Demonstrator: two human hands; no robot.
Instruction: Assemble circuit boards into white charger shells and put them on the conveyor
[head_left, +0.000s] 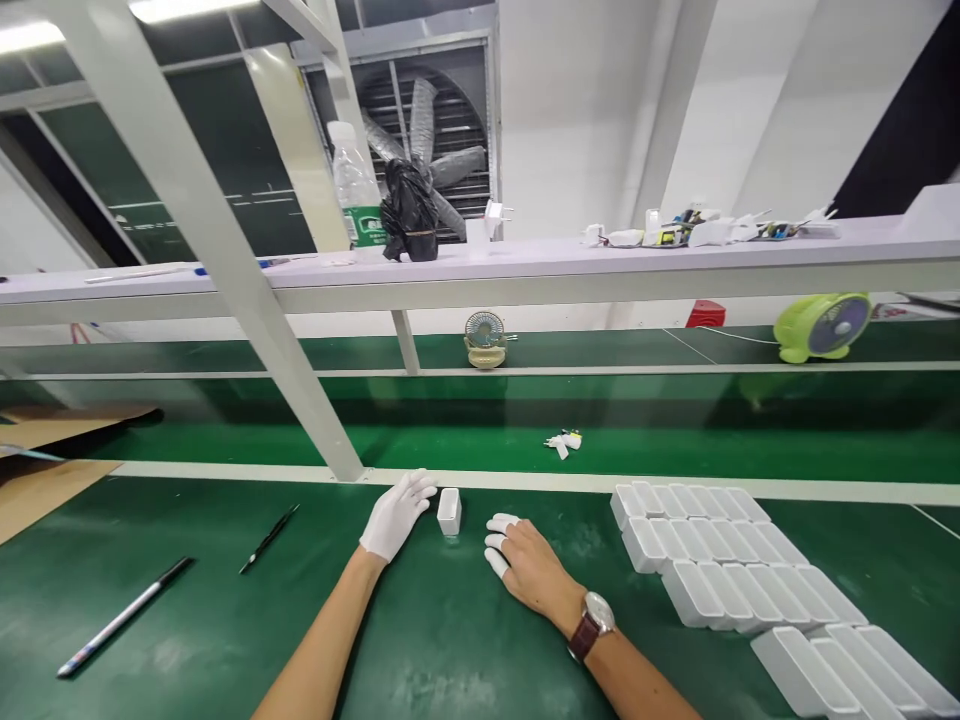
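A small white plastic block (449, 510) stands upright on the green bench between my two hands. My left hand (396, 514), in a white glove, lies flat just left of the block with its fingers stretched out, not touching it. My right hand (525, 565) rests palm down to the right of the block, bare apart from white finger cots on the fingertips, fingers loosely spread. Neither hand holds anything.
Rows of white plastic housings (720, 560) lie at the right. A pen (124, 616) and a thin black tool (268, 538) lie at the left, cardboard (45, 480) beyond. Small white parts (564, 442) sit on the green belt. Shelf above holds a bottle (356, 190) and a black bag (409, 215); fans stand behind.
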